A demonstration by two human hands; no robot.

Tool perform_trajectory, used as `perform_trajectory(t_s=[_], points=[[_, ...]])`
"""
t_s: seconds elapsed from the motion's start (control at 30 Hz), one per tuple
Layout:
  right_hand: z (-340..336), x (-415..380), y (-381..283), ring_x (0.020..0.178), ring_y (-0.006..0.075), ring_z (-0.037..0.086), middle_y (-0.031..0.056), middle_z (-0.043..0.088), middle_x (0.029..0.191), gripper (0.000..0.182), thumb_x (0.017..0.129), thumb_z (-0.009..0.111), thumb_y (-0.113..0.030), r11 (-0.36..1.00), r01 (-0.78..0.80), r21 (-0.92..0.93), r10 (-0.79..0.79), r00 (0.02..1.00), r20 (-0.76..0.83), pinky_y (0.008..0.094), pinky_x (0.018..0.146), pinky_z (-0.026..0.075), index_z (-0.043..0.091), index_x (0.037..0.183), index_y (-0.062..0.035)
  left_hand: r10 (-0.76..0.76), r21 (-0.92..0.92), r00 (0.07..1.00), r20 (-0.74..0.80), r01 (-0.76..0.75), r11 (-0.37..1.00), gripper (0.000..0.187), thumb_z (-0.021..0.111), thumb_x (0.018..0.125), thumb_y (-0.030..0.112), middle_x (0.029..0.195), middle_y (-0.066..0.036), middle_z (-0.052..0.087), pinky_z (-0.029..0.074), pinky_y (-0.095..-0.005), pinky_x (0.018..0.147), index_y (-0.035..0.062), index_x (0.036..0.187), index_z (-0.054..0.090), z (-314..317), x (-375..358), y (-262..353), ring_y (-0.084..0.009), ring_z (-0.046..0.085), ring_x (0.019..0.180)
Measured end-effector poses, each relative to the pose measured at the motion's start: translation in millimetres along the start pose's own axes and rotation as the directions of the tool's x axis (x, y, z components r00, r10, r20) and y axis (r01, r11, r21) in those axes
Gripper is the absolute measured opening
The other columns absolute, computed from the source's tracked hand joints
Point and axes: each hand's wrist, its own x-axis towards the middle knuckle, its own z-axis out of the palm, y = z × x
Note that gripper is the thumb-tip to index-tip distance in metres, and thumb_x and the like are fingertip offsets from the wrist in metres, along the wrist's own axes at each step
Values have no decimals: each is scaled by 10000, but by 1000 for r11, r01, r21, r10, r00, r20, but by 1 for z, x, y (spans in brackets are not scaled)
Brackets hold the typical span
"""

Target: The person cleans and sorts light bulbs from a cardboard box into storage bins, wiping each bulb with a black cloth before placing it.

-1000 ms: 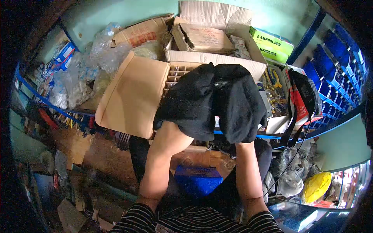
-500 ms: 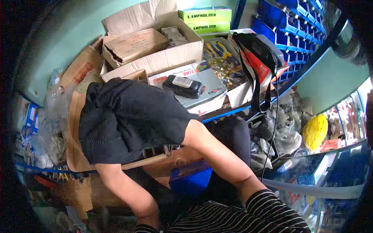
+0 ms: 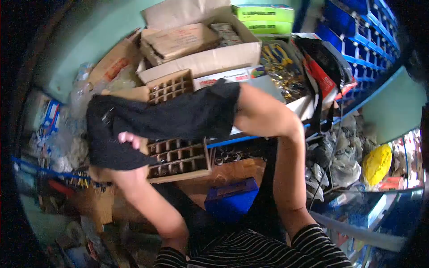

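Note:
A black cloth [image 3: 165, 116] stretches across a divided cardboard box [image 3: 178, 156] with small compartments. Fingertips of my left hand [image 3: 128, 138] show curled over the cloth's left part, with the wrist below its lower edge. My right forearm [image 3: 288, 169] rises and bends left to the cloth's right end, where the fabric covers my right hand and hides its fingers. Dark small items sit in some compartments. Behind the cloth's right end lies a grey and white box [image 3: 268, 85], partly covered.
Further back are an open carton [image 3: 201, 62], green lampholder boxes [image 3: 263, 20] and a tray of metal parts [image 3: 286, 80]. A blue box [image 3: 232, 198] lies in front. Blue bins [image 3: 357, 40] line the right, above plastic bags [image 3: 342, 167]. A black bag [image 3: 324, 58] lies near the bins.
The cloth has lifted and stretched, uncovering compartments of the divided box. Left fingertips now show, and my right arm has moved up and bent more. The view has shifted, moving the scene rightward.

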Motion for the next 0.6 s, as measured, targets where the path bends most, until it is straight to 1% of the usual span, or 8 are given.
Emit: perform_trajectory(t_s=[0.03, 0.13, 0.27, 0.3, 0.4, 0.47, 0.53, 0.6], points=[[-4, 1, -14, 894, 401, 658, 288, 664, 949, 240, 780, 618, -91, 890, -359, -280, 369, 929, -21, 450, 779, 509, 650, 968, 54, -48, -101, 996, -74, 41, 994, 188, 494, 992, 199, 802, -56, 527, 441, -306, 601, 50, 1080, 567, 6, -1, -2, -196, 516, 696], [4, 17, -27, 669, 341, 662, 232, 672, 749, 202, 830, 597, -105, 905, -332, -266, 253, 923, -291, 412, 650, 516, 668, 915, 64, -31, 92, 995, 95, 22, 995, 122, 528, 980, 132, 882, -99, 570, 455, -302, 652, 27, 1040, 541, 24, -6, -9, -196, 549, 771], [17, 30, -37, 747, 64, 559, 24, 666, 845, 253, 976, 581, -104, 974, -228, -8, 178, 782, -597, 209, 685, 439, 665, 1191, 0, -175, 101, 965, 194, 158, 982, 192, 528, 995, 107, 965, -129, 601, 493, -331, 678, 11, 1160, 524, 30, -6, -17, -215, 589, 820], [18, 31, -38, 759, 67, 568, 26, 668, 867, 265, 960, 615, -102, 989, -143, -46, 95, 831, -547, 213, 692, 444, 658, 1202, -1, -248, -43, 957, 151, 257, 965, 187, 521, 999, 104, 989, -126, 607, 503, -337, 688, 22, 1167, 530, 31, -7, -22, -221, 597, 842], [28, 32, -49, 784, 85, 602, 29, 673, 901, 351, 892, 722, -107, 993, -21, 118, 56, 950, -306, 233, 703, 474, 647, 1225, -23, -415, 309, 906, 83, 373, 875, 289, 579, 918, 93, 1124, -140, 604, 530, -362, 819, 58, 1205, 567, 39, -10, -20, -279, 607, 977], [36, 35, -42, 792, 104, 652, 66, 710, 955, 328, 855, 772, -149, 997, 27, -74, -43, 973, -229, 260, 701, 519, 686, 1140, -12, -301, 865, 944, 132, 39, 500, 362, 609, 865, 78, 1114, -154, 602, 529, -352, 823, 49, 1223, 569, 73, -16, -8, -275, 610, 973], [43, 36, -36, 786, 106, 665, 82, 725, 938, 276, 852, 775, -158, 1000, 16, 26, -9, 967, -256, 270, 703, 529, 713, 1075, -7, -145, 939, 947, 287, -248, 240, 423, 619, 831, 60, 1077, -156, 612, 535, -336, 748, 36, 1250, 563, 66, -16, -11, -249, 628, 876], [41, 34, -36, 818, 289, 715, 170, 721, 903, 243, 869, 738, -196, 999, 8, -34, -16, 966, -257, 365, 752, 546, 707, 1017, -5, -1, 882, 897, 442, -435, 183, 445, 619, 819, 52, 1049, -153, 619, 540, -330, 695, 30, 1259, 559, 46, -13, -20, -233, 641, 806]])
